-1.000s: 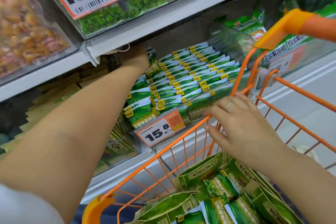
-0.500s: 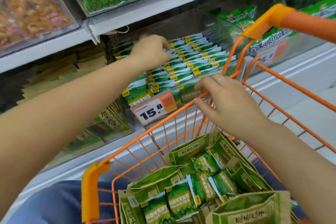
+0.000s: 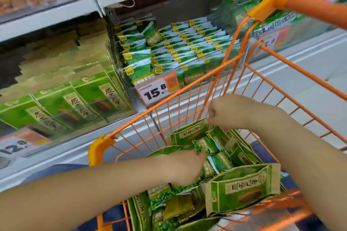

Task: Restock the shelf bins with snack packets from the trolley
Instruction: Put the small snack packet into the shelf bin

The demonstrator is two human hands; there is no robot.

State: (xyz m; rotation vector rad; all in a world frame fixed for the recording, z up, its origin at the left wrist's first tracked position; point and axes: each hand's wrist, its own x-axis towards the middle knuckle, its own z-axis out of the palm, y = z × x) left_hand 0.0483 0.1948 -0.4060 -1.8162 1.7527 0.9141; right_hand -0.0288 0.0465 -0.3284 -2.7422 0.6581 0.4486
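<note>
Both hands are down in the trolley (image 3: 189,92): left hand (image 3: 185,167) reaching among small packets (image 3: 218,162), grip hidden, right hand (image 3: 228,111) pinching a pouch (image 3: 189,133), bin (image 3: 172,48) far and left.

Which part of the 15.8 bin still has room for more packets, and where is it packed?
Free: the back-left pocket of the clear bin, behind the short left row, around one tilted packet; also the dark gap behind the rows. Crowded: the centre and right rows, packed to the front wall by the price tag.
</note>
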